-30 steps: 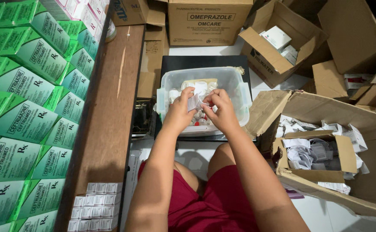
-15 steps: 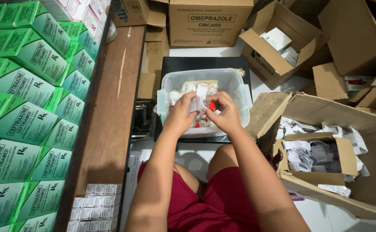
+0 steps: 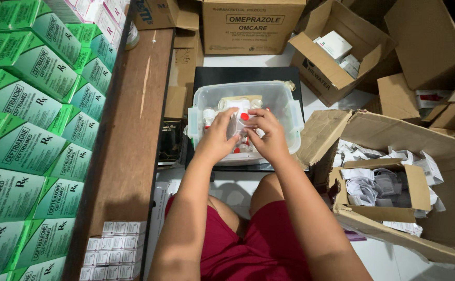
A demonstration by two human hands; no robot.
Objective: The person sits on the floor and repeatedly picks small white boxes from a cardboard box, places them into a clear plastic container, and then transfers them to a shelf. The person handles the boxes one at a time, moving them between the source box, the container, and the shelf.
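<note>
A small white vial with a red cap (image 3: 240,120) sits between both hands, held just above the open clear plastic bin (image 3: 284,106). The left hand (image 3: 218,136) closes on it from the left, its fingers curled round the white body; the right hand (image 3: 269,134) meets it from the right, fingertips pinching near the capped end. Both grips are pressed together on the vial, so most of it is covered and only the red top and a strip of white show. Whether a wrapper or leaflet is also between the fingers is hard to make out.

Below the hands, more small vials (image 3: 208,115) with red caps lie in the bin, partly hidden by the wrists. The bin rests on a black surface (image 3: 222,77), which is mostly covered.

To the left runs a brown wooden table (image 3: 133,130), with stacked green medicine cartons (image 3: 24,104) along its far side and a block of small white boxes (image 3: 114,250) at its near end. To the right, an open cardboard box of crumpled white paper (image 3: 378,187) stands on the floor, cut off at the frame's edge. Beyond the bin stand a closed cardboard carton (image 3: 253,31) and an open box holding white packets (image 3: 336,52). The person's red shorts (image 3: 258,244) fill the bottom of the view.
</note>
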